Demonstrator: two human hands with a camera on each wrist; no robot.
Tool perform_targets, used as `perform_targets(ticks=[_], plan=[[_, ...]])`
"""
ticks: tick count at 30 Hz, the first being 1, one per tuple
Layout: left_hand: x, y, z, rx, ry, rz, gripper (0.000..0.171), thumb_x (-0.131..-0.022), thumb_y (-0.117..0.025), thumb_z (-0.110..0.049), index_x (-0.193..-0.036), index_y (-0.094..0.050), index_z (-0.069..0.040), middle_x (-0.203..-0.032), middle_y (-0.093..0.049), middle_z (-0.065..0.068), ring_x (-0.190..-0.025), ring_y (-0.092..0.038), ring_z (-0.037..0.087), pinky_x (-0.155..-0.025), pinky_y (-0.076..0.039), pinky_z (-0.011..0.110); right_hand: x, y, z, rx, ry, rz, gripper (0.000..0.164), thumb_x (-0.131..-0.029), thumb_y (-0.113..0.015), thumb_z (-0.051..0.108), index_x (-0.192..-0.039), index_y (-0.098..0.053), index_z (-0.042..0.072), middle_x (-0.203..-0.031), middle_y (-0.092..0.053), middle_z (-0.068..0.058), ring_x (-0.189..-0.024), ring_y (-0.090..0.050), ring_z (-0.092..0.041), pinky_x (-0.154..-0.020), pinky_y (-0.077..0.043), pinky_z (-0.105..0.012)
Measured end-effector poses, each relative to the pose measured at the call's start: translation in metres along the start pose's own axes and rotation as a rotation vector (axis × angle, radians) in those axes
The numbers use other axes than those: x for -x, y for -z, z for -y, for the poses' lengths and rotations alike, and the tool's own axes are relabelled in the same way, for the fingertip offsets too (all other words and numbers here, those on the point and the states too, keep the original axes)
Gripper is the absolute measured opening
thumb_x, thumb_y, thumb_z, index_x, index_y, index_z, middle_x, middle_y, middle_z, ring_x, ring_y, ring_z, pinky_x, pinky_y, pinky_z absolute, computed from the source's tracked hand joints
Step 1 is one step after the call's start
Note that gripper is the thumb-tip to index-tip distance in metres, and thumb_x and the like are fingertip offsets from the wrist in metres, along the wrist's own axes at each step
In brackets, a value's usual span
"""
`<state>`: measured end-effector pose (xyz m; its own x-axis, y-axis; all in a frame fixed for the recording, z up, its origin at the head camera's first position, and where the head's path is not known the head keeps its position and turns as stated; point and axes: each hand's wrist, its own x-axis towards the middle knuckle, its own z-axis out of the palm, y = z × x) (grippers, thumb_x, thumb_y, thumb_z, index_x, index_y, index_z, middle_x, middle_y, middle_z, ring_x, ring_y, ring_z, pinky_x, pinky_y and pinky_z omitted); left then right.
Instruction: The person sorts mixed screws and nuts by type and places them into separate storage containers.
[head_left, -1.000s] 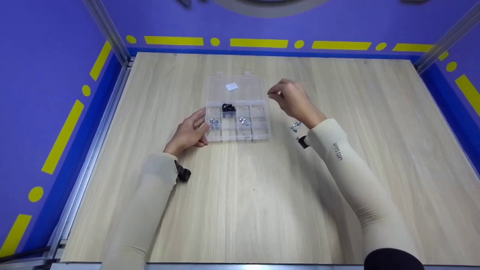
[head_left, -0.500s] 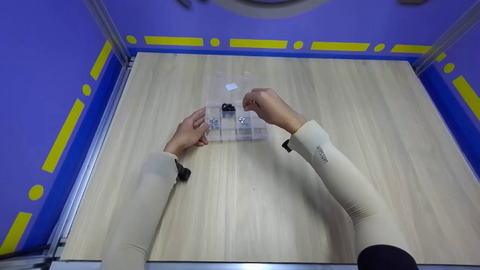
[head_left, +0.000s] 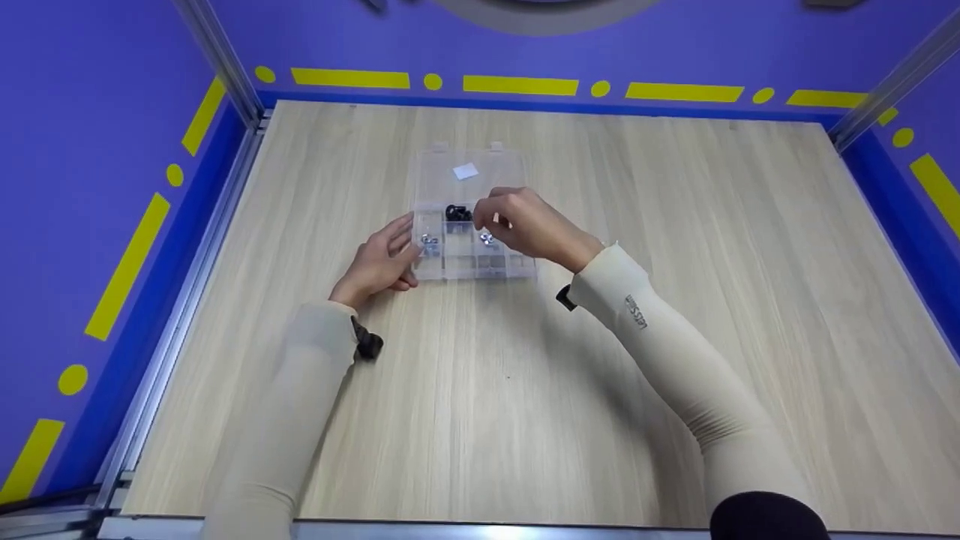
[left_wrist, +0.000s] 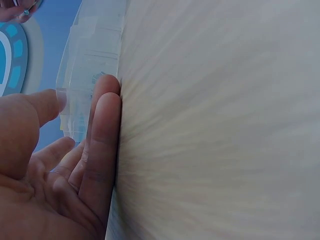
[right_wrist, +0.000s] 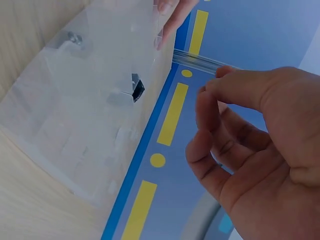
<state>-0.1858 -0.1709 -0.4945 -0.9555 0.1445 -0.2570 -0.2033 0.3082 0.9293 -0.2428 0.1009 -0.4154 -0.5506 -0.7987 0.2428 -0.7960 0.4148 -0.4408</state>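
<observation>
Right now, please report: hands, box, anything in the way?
Left hand touches box. Right hand above, pinching small shiny piece. Lid open; right hand partly blocks view.

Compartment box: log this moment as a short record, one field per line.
Container: clear compartment box on a wood-grain table
Lid: open, folded to the far side, white patch on it
Contents: black pieces together; silvery pieces in two other compartments
Left grip: touching the box's left side
Right grip: over the box, pinching a small shiny piece
Unclear: what the pinched piece is
</observation>
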Motion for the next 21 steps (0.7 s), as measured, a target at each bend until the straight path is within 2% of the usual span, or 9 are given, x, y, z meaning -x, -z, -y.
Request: perform_targets(ticks=[3,7,15,21], plan=[[0.001,0.000,0.000,-0.003,-0.003,-0.002,0.065,-0.107,-0.057,-0.021,-0.165,-0.027,-0.025,-0.162,-0.040,0.007,-0.061,-0.067,0.020,-0.052,-0.059,0.027,0.000,-0.003,-0.001,-0.007,-0.011,0.008,0.025,-0.094,-0.056,-0.011,-0.094,-0.076,0.004,-0.093,-0.071,-0.008,-0.081,-0.062,-0.020,-0.069,-0.054,-0.034],[0.001,0.000,0.000,-0.007,-0.005,0.000,0.065,-0.107,-0.057,-0.021,-0.165,-0.026,-0.024,-0.162,-0.040,0.007,-0.061,-0.068,0.020,-0.051,-0.059,0.027,0.001,-0.005,-0.002,0.004,-0.037,0.025,0.023,-0.095,-0.059,-0.010,-0.097,-0.079,0.003,-0.095,-0.073,-0.007,-0.087,-0.066,-0.019,-0.074,-0.058,-0.034],[0.001,0.001,-0.001,0.014,-0.005,0.007,0.065,-0.108,-0.056,-0.020,-0.165,-0.025,-0.024,-0.163,-0.039,0.006,-0.061,-0.067,0.019,-0.051,-0.058,0.026,0.005,-0.008,-0.005,-0.012,-0.060,0.041,0.024,-0.094,-0.062,-0.008,-0.097,-0.081,0.007,-0.098,-0.077,-0.006,-0.086,-0.068,-0.018,-0.073,-0.058,-0.033],[0.000,0.000,0.001,0.005,0.003,-0.002,0.065,-0.107,-0.057,-0.021,-0.165,-0.026,-0.024,-0.162,-0.040,0.005,-0.060,-0.067,0.019,-0.052,-0.058,0.026,0.008,-0.012,-0.008,-0.010,-0.097,0.091,0.018,-0.095,-0.067,-0.004,-0.102,-0.081,0.004,-0.103,-0.077,-0.009,-0.086,-0.070,-0.019,-0.073,-0.059,-0.032]])
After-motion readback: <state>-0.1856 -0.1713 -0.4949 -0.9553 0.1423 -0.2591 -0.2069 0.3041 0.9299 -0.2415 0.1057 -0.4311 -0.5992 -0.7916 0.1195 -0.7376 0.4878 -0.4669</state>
